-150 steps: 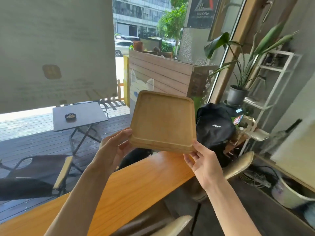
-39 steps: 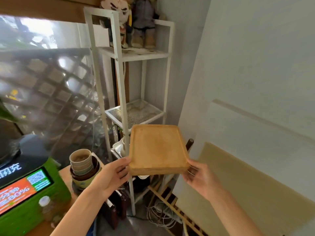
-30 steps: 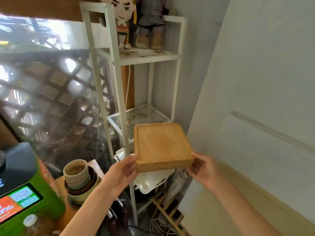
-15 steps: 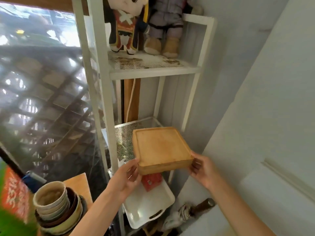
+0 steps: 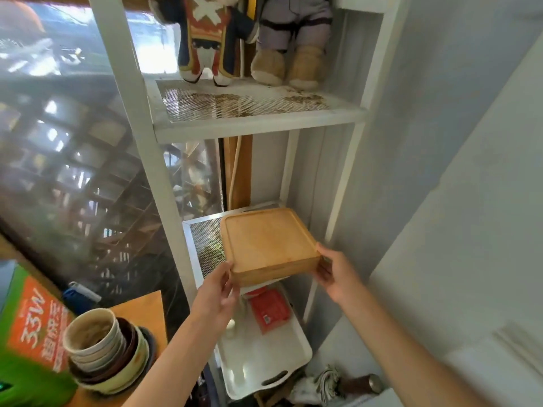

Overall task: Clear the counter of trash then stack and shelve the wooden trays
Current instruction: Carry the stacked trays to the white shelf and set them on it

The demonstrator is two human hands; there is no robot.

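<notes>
Because the stack of wooden trays (image 5: 268, 245) appears rigid, smooth and moderately heavy, we grip it at opposite near corners. Our left hand (image 5: 216, 292) and right hand (image 5: 333, 273) press inward against its sides, forearms extended, holding it just ahead, partly over the mesh shelf (image 5: 205, 245).
</notes>
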